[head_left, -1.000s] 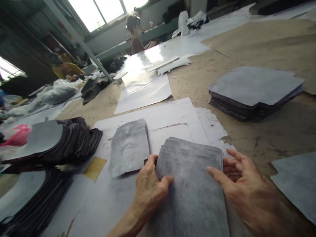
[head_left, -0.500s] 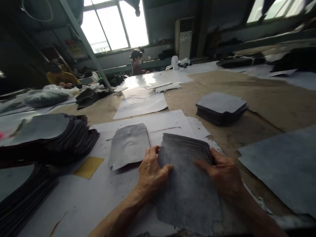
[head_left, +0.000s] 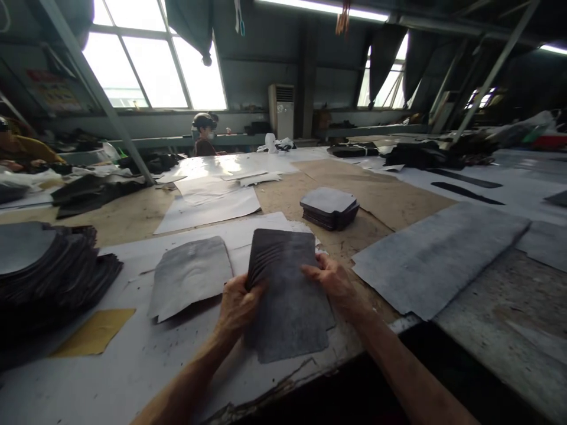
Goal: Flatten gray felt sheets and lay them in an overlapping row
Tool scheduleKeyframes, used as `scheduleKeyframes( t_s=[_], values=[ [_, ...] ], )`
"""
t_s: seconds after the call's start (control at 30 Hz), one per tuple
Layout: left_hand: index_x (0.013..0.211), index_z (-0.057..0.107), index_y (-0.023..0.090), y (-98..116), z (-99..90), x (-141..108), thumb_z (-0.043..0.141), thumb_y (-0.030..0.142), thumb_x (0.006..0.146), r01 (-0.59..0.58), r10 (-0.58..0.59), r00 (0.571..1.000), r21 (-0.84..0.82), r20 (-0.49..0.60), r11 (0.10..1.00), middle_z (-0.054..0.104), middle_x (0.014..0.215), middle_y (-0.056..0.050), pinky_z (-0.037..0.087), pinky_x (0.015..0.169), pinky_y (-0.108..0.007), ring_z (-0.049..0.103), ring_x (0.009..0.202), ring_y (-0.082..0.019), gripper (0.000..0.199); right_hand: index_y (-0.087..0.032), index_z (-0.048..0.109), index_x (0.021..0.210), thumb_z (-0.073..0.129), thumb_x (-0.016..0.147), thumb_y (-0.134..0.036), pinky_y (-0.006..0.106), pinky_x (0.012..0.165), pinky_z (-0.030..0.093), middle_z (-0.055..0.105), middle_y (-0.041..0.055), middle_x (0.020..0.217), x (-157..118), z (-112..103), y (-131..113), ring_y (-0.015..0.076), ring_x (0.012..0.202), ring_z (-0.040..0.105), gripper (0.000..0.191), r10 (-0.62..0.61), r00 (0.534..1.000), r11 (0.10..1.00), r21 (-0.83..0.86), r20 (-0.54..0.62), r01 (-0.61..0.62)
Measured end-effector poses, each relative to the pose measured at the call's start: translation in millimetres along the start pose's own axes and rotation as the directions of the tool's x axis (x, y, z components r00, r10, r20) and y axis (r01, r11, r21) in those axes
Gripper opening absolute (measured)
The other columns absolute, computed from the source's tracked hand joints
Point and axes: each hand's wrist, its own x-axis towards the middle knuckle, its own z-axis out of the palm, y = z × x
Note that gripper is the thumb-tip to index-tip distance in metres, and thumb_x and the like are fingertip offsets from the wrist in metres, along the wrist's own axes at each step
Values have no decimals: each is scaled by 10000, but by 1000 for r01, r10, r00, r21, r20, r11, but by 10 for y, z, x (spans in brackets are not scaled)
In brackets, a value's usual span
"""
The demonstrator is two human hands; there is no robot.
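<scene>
A fanned stack of dark grey sheets (head_left: 292, 295) is held between my two hands above the table's front edge. My left hand (head_left: 239, 301) grips its left side, thumb on top. On the right side, my right hand (head_left: 330, 280) pinches the edge, with thumb and fingers around it. Just left of my left hand lies a single grey cut piece (head_left: 192, 274), slightly curled, on white paper (head_left: 177, 366). Beyond my right hand, a neat pile of grey pieces (head_left: 330, 200) rests on the brown board.
A tall dark pile (head_left: 57, 265) stands at the left, beside a yellow piece (head_left: 95, 332). Large grey sheets (head_left: 443, 254) lie to the right. Two people sit across the table, and a metal pole (head_left: 97, 88) rises at the far left.
The view has swung to the right and up. The stack in my hands is now fanned along its left side rather than along its top and right; both hands still hold it.
</scene>
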Motion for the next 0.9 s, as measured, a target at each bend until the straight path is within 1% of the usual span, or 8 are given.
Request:
scheduleKeyframes(
  t_s=[0.13,0.23,0.33,0.43,0.57,0.63,0.8,0.9],
  values=[
    [943,697,174,-117,94,-12,508,130,609,-422,460,887,353,-29,835,705,957,-65,490,854,-353,637,925,-269,386,-162,578,931,571,603,-249,355,720,482,660,76,843,-44,103,120,235,778,609,340,-382,922,831,-455,-54,318],
    [998,684,189,-118,128,-31,469,87,569,-496,534,846,379,6,781,677,1066,-59,475,903,-351,618,992,-252,490,-160,575,902,496,554,-183,343,674,466,640,70,756,-38,133,166,231,709,591,358,-514,853,708,-605,-89,364],
    [939,692,211,-32,110,-14,518,119,605,-353,374,926,245,-43,903,707,961,-19,487,876,-339,638,918,-234,388,-178,570,804,523,611,-241,304,568,456,592,22,606,5,106,147,208,606,568,208,-288,940,864,-473,-185,171],
    [817,676,161,76,47,48,628,162,594,73,-81,996,-162,-46,984,707,734,-31,535,720,-344,658,721,-237,229,-193,584,856,586,649,-281,275,593,479,644,8,734,19,80,113,185,666,595,225,-96,992,991,-104,-77,88],
    [680,612,91,156,-26,114,648,116,589,562,-528,818,-517,228,646,644,568,-84,548,592,-378,640,552,-243,101,-202,593,956,654,613,-214,255,645,493,664,-11,829,2,84,107,167,724,608,348,-99,993,987,118,-68,107],
    [684,610,91,140,-38,121,657,101,584,565,-531,814,-537,237,627,635,549,-77,545,565,-365,628,515,-226,112,-198,601,946,681,581,-198,264,630,500,669,-8,798,11,83,107,174,700,613,374,-52,996,985,162,-68,62],
    [721,655,125,-17,-46,113,734,199,563,236,-242,970,-392,36,889,635,552,-2,466,467,-236,573,480,-147,191,-172,626,827,720,538,-231,320,596,528,687,30,720,63,37,30,204,619,632,309,220,972,903,359,80,-234],
    [709,673,140,-60,-41,101,728,238,587,88,-95,995,-337,-4,937,656,617,17,431,479,-191,561,525,-116,166,-147,629,773,681,599,-319,357,608,533,686,73,708,58,28,-10,228,623,645,250,267,951,877,369,158,-308]
  ],
)
